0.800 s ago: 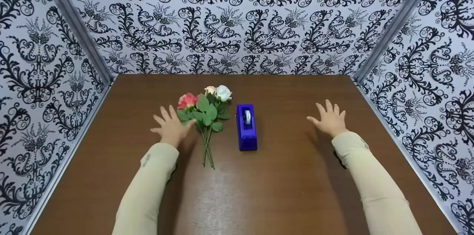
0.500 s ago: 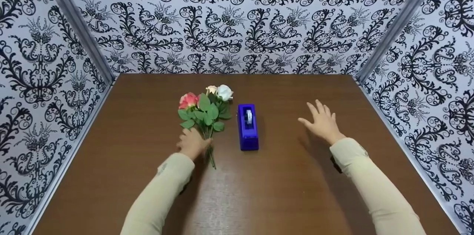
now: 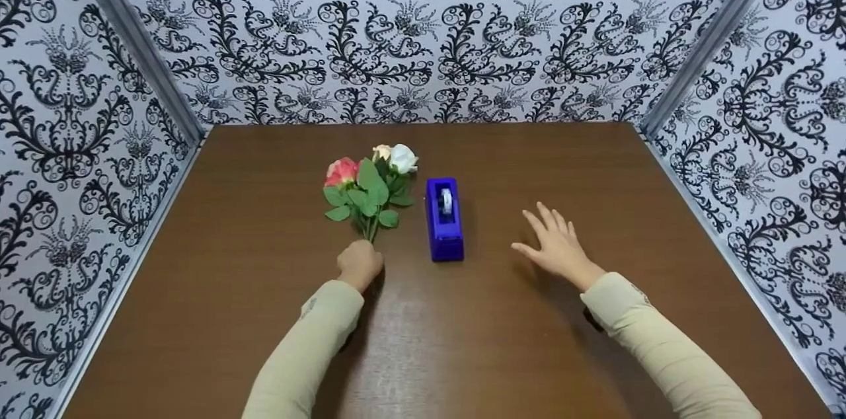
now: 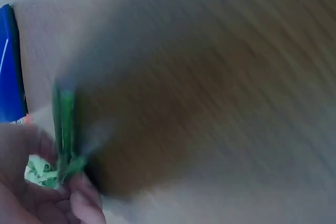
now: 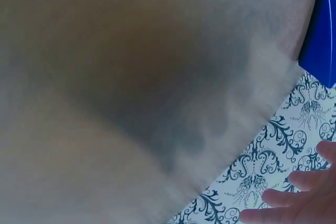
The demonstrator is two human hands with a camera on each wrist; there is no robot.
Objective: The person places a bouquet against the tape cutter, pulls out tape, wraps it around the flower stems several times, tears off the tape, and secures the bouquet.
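1. Gripping the stems (image 4: pixel 66 121), the left hand (image 3: pixel 361 264) has just curled its fingers round them; the flowers (image 3: pixel 374 193) fan out beyond those fingers, so their hold looks made.
2. The right hand (image 3: pixel 558 250) spreads its fingers wide, holding nothing; the blue tape dispenser (image 3: pixel 446 228) stands between both hands' fingers.

At four o'clock, cut off by the edge, the right hand (image 5: pixel 312 198) shows its fingers (image 5: pixel 281 198) straight, slightly spread and pointing toward nine o'clock. Behind them lies white wallpaper with dark scrollwork (image 5: pixel 249 177), running from five o'clock up to three. Near two o'clock, a glossy blue object (image 5: pixel 317 40) is partly cropped, well apart from the hand. A blurred brown surface (image 5: pixel 79 30) fills the rest, with a soft shadow (image 5: pixel 178 114) across the centre.
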